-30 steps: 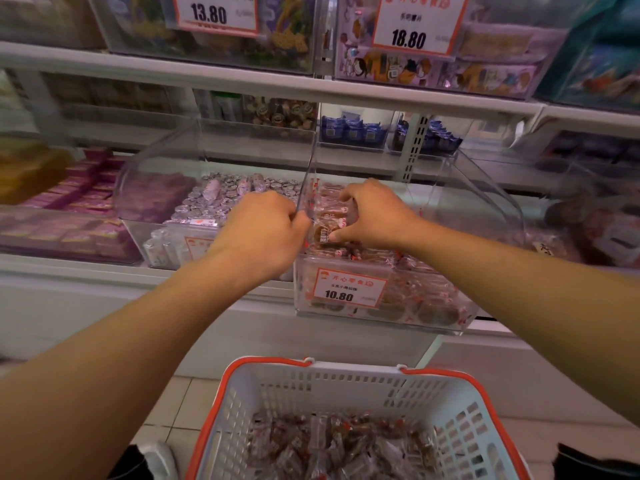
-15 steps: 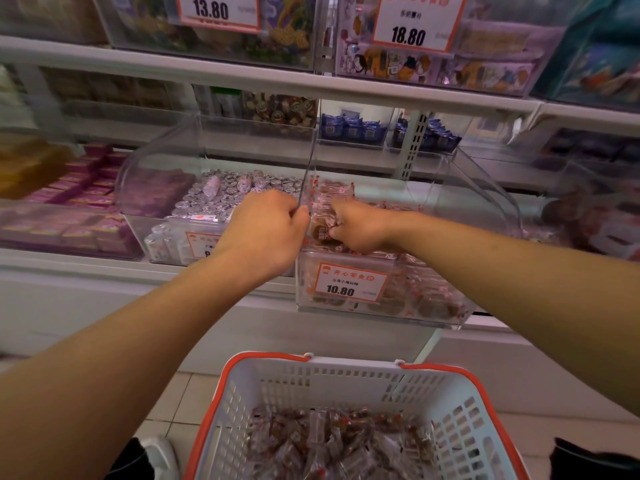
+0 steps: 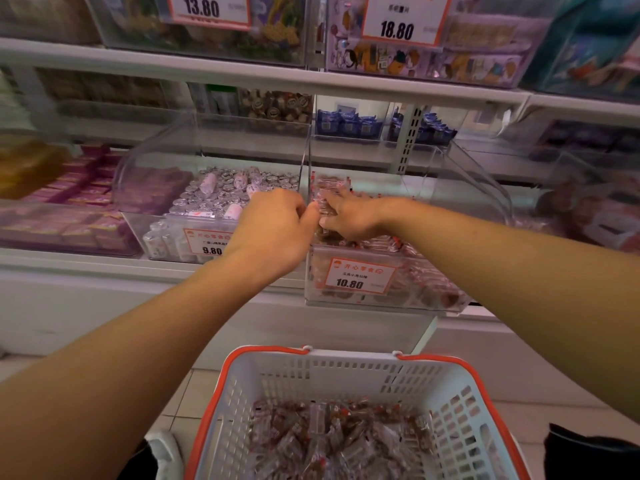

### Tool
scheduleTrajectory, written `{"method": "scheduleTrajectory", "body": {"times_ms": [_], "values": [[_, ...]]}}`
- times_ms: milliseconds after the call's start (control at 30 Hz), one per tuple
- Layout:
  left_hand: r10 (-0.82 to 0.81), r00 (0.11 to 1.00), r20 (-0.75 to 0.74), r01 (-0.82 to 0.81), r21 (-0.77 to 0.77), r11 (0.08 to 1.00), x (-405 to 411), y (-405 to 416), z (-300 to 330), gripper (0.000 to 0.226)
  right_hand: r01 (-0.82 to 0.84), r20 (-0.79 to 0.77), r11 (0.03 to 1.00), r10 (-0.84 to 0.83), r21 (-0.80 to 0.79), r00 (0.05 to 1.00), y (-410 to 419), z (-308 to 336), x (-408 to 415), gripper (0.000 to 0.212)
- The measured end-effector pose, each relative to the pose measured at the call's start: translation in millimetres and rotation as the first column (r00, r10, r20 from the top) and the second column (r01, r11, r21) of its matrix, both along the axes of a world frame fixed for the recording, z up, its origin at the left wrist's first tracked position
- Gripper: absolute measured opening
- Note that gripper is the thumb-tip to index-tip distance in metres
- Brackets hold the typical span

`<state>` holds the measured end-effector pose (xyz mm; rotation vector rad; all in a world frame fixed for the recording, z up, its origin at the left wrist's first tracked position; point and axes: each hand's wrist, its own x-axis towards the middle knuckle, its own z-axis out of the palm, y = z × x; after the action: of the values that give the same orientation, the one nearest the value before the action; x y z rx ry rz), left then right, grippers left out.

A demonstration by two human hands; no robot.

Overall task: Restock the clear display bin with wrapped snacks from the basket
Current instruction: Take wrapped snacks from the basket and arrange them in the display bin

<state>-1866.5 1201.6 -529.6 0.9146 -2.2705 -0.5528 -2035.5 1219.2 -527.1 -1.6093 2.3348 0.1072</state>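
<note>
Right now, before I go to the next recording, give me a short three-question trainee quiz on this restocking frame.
1. True or false: the right hand lies on the wrapped snacks inside the bin tagged 10.80.
2. Which bin sits directly left of it? A) one tagged 9.80 B) one tagged 18.80 C) the white basket
3. Fill in: the basket's rim is coloured ____.

Key: 1 true; 2 A; 3 orange
</note>
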Motion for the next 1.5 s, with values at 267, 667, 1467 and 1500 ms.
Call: {"method": "scheduleTrajectory", "body": {"times_ms": [267, 667, 1467, 1500], "values": [[0.063, 0.991, -0.114, -0.05, 0.113, 0.992, 15.0, 0.5, 13.0, 0.042, 0.065, 0.172, 0.979, -0.032, -0.192, 0.985, 14.2, 13.4, 3.3, 0.076], [-0.455, 0.408, 0.791, -0.157, 0.552, 0.819, 32.0, 39.2, -86.3, 0.031, 0.086, 0.173, 0.365, 0.211, -0.927, 0.962, 156.2, -113.5, 76.7, 0.024], [-0.652, 0.2, 0.731, -0.305, 0.679, 0.667, 47.9, 188.7, -385.5, 0.064, 0.312, 0.25, 0.686, -0.589, 0.657, 0.769, 246.2, -405.5, 106.8, 0.128], [-0.642, 0.239, 0.729, -0.328, 0.683, 0.653, 44.8, 191.4, -385.0, 0.062, 0.352, 0.253, 0.694, -0.61, 0.628, 0.751, 246.8, -407.9, 108.2, 0.114]]}}
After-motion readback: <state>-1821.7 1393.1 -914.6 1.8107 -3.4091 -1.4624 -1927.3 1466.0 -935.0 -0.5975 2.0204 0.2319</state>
